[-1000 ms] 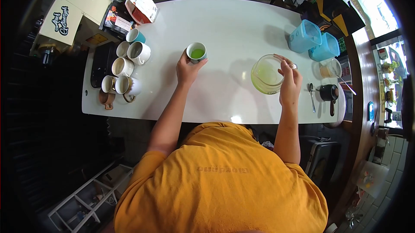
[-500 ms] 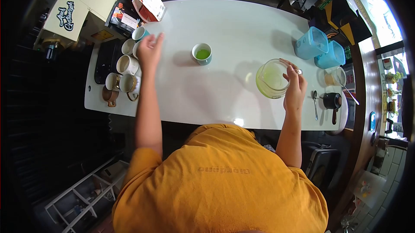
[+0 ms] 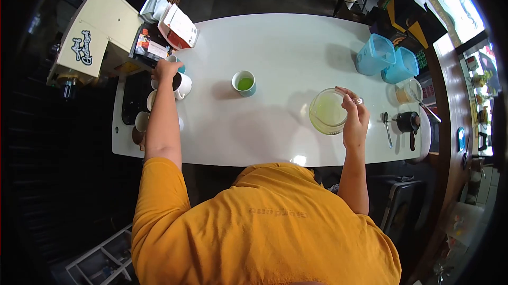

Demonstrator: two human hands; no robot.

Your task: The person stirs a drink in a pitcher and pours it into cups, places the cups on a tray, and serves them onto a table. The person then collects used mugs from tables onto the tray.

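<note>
My left hand (image 3: 167,70) is at the blue cup (image 3: 179,66) at the back of the group of cups, its fingers at the rim; how firmly they grip is hard to see. Around the handle of a glass jug (image 3: 327,111) with pale green liquid, my right hand (image 3: 356,113) is closed. The jug is over the right part of the white table (image 3: 264,142). A small cup (image 3: 244,83) with bright green liquid stands upright between my hands, untouched.
White mugs (image 3: 182,86) stand under and beside my left forearm, near a cream machine (image 3: 95,26) and bags (image 3: 180,26). At the right are blue containers (image 3: 375,55), a spoon (image 3: 388,129), a black pot (image 3: 408,121) and a clear cup (image 3: 409,92).
My left hand has let go of the cup with green liquid and moved left to the blue cup. My right hand still holds the jug. The whole view has shifted slightly.
</note>
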